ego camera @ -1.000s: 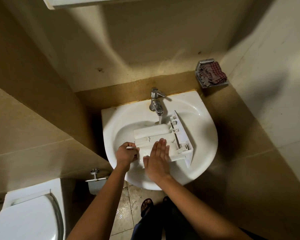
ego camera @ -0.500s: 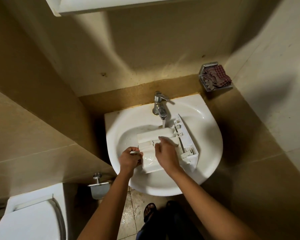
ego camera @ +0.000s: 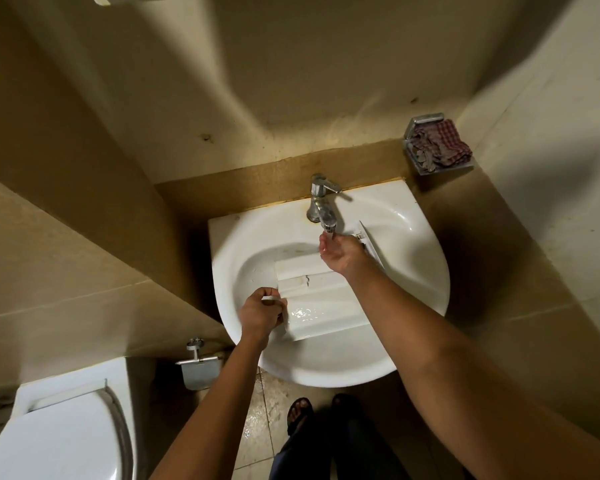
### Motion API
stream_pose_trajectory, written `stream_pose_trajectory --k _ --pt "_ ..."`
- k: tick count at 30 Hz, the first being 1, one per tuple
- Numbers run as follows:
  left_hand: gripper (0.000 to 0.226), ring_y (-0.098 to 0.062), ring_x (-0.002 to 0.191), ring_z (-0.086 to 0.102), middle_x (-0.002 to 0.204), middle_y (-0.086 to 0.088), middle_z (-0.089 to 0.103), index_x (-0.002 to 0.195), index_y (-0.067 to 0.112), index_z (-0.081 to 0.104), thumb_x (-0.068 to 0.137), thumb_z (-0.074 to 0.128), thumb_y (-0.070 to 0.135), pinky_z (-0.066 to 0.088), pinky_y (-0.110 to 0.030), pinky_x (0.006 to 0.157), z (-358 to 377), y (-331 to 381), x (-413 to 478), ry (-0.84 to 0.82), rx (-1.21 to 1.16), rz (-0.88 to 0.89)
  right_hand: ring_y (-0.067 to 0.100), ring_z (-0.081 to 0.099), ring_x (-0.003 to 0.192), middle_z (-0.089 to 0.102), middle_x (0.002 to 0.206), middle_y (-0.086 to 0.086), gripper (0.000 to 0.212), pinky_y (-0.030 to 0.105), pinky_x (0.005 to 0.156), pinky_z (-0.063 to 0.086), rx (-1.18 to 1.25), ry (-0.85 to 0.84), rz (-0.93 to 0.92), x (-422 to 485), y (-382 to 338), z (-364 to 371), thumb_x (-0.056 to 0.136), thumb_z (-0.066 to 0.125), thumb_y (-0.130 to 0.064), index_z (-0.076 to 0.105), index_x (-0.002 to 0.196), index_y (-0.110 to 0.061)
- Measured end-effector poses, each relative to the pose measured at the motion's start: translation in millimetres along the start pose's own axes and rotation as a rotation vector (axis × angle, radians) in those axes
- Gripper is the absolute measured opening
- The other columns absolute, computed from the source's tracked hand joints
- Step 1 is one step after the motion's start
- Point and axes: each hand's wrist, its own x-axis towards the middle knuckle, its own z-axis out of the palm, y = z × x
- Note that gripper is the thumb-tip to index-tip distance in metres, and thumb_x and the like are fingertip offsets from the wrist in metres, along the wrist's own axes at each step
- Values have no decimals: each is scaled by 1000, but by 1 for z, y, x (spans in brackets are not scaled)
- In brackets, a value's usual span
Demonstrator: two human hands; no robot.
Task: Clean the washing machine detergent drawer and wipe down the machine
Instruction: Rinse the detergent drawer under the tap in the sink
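The white plastic detergent drawer [ego camera: 321,299] lies across the white sink [ego camera: 416,271], wet on its near end. My left hand [ego camera: 262,315] is closed on the drawer's left near edge. My right hand [ego camera: 340,252] is cupped, palm up, directly under the spout of the chrome tap [ego camera: 321,206], over the drawer's far end. It holds nothing solid. Part of the drawer's front panel [ego camera: 371,244] shows behind my right wrist.
A metal wall dish with a checked cloth [ego camera: 440,145] hangs at the right of the sink. A white toilet [ego camera: 59,434] stands at the lower left, a metal paper holder [ego camera: 200,367] beside it. My feet in sandals [ego camera: 300,412] stand on the wet tiled floor.
My right hand has left the drawer's surface and moved up to the tap spout, now cupped under it. My left hand keeps its grip on the drawer's edge.
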Motion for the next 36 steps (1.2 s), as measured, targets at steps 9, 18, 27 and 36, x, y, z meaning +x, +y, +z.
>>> stream_pose_trajectory --k 9,18,27,36 --pt "29 -15 68 61 81 -12 65 86 11 61 85 51 -17 54 -24 58 0 -1 1 7 17 16 17 53 68 56 77 8 23 24 59 43 5 14 88 -3 -7 0 95 37 1 56 82 1" --pt "29 -17 65 58 79 -10 67 83 12 60 85 52 -16 52 -21 50 -2 3 -3 -13 11 -6 27 66 90 69 95 18 25 31 85 52 -695 -311 127 -64 24 -10 96 40 -3 65 93 2" --pt "18 -18 62 58 74 -11 63 86 11 61 85 64 -7 51 -20 49 -5 2 -5 -27 24 49 17 -4 148 -1 160 0 72 33 117 -8 -2342 -438 -906 -67 81 -72 90 1 -52 6 153 -17" --pt "23 -21 67 60 79 -12 66 82 14 62 83 61 -9 53 -25 56 -4 -1 -2 0 54 46 28 0 148 5 158 20 95 35 116 -10 -2069 120 -764 -75 102 -58 73 -16 -48 9 149 4"
